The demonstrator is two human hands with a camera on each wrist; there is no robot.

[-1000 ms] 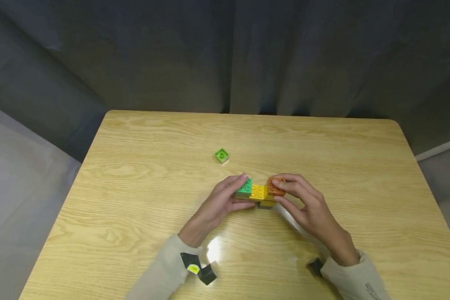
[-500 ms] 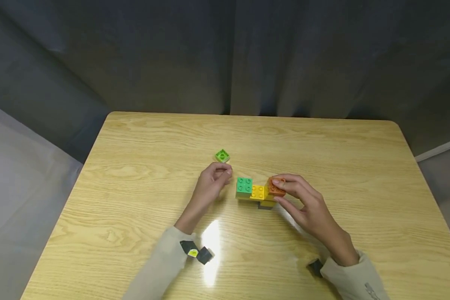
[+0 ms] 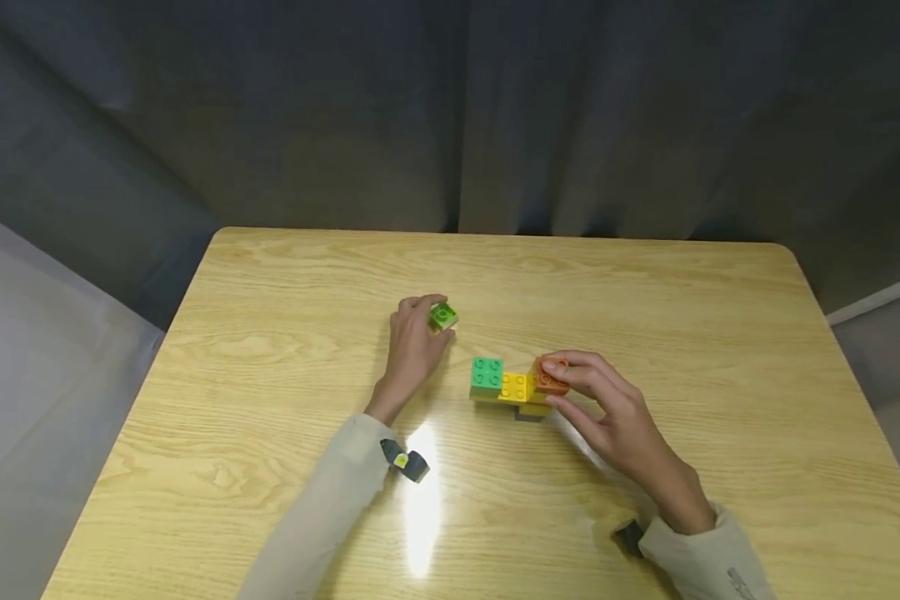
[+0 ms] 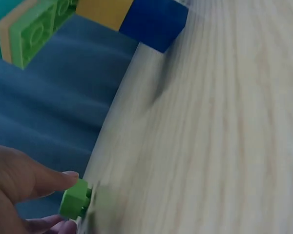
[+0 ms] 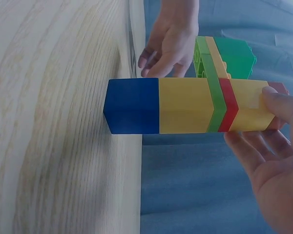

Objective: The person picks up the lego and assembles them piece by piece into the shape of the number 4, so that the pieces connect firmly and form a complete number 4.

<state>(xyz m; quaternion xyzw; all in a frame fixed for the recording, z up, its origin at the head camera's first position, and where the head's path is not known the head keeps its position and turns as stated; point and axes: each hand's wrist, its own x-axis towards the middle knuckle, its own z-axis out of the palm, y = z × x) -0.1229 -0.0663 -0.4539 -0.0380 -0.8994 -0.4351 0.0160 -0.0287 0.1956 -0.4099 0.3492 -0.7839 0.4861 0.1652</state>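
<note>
A tower of toy building bricks (image 5: 183,105) stands on the table, with a blue brick (image 5: 134,106) at its base. Yellow, light green and red layers sit above that, and an orange-red brick (image 3: 550,382) tops it. Off to one side juts an arm bearing a green brick (image 3: 487,377). My right hand (image 3: 622,417) grips the tower's top between thumb and fingers. Over to the left, my left hand (image 3: 414,342) has thumb and fingers around a small light green brick (image 4: 74,200), which lies studs down on the table.
The wood-grain table (image 3: 270,467) has rounded far corners. A dark curtain (image 3: 450,117) hangs behind its far edge. Each wrist carries a small black device, such as the one on the left wrist (image 3: 416,467).
My left hand has let go of the tower's green end and moved left and away to the small light green brick. The right hand has kept its hold at the same place.
</note>
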